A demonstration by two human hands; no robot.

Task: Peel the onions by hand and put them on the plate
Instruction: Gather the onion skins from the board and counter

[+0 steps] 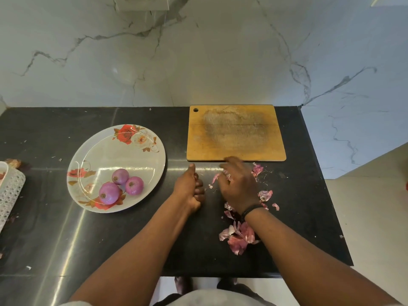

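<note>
Three peeled purple onions (120, 186) lie together on the near part of a white flowered plate (141, 164) at the left of the black counter. My left hand (191, 191) rests on the counter just right of the plate, fingers curled into a fist with the thumb pointing away; nothing shows in it. My right hand (237, 184), blurred, hovers palm down over the counter in front of the cutting board, fingers spread. Pink onion skins (239, 237) lie scattered around and under my right wrist, and one scrap (215, 178) sits by its fingertips.
A worn wooden cutting board (235, 133) lies at the back right against the marble wall. A white lattice basket (10, 193) stands at the left edge. The counter's right edge (326, 195) drops to the floor.
</note>
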